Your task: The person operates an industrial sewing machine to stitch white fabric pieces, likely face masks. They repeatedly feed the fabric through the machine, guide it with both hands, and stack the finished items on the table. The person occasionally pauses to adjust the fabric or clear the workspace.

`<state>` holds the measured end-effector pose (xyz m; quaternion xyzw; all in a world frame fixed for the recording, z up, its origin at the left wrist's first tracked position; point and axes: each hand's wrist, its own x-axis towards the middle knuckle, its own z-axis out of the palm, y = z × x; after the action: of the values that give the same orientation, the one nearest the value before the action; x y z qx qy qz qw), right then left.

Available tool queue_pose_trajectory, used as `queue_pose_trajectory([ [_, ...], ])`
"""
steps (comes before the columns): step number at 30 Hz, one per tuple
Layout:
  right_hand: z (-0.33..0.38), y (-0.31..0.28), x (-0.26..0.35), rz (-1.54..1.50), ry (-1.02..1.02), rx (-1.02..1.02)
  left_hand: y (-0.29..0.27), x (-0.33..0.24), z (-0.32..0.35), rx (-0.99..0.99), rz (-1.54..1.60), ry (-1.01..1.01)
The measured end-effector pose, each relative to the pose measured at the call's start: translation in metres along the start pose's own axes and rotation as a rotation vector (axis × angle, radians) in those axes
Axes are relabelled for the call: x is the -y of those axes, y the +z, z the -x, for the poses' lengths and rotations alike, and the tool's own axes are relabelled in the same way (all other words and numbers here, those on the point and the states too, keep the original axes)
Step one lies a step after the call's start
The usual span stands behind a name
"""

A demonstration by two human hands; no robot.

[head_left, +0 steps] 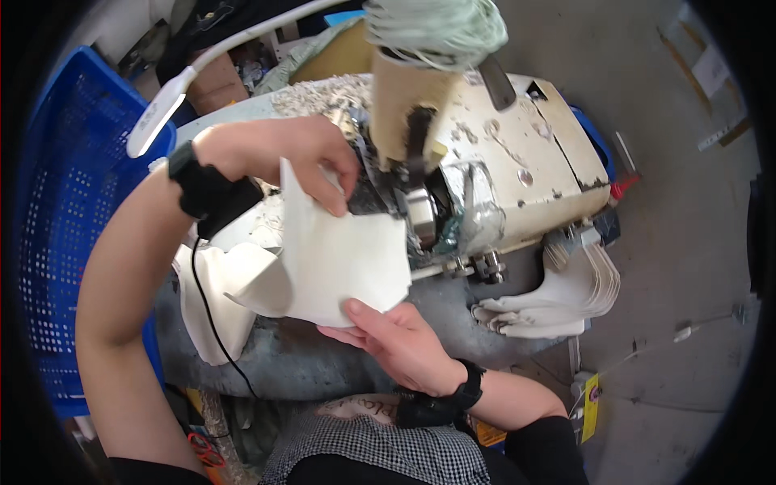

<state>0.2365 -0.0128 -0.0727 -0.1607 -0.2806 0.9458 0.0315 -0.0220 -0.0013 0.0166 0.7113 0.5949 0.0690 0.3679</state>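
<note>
A white, leather-like sheet piece (347, 263) is held up in front of the machine, its left part folded upward. My right hand (404, 343) pinches its lower edge, thumb on top and fingers underneath. My left hand (295, 162) is bent over its upper edge with the fingers curled and pressed together at the piece. Just beyond the piece's right edge is the metal working head (420, 214) of a worn cream-coloured machine (529, 149). Another white piece (214, 299) lies to the left, partly covered by the held one.
A stack of curved white pieces (558, 299) rests at the machine's right front. A blue perforated basket (61, 242) stands at the left. A white lamp (158, 117) on a bent arm hangs above. Scraps (323, 93) litter the machine top, and a black cable (206, 303) hangs from my left wrist.
</note>
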Motion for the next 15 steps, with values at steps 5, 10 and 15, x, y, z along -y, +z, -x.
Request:
queue_pose_trajectory([
  [5,0.009,-0.011,0.009,0.157,-0.079,-0.141,0.008,-0.002,-0.009,-0.094,0.003,-0.02],
  [10,0.025,-0.028,0.019,0.296,-0.167,-0.241,0.022,-0.008,-0.013,-0.219,-0.043,0.007],
  [15,0.028,-0.039,0.028,0.419,-0.379,-0.391,0.027,-0.025,-0.012,-0.276,-0.012,-0.106],
])
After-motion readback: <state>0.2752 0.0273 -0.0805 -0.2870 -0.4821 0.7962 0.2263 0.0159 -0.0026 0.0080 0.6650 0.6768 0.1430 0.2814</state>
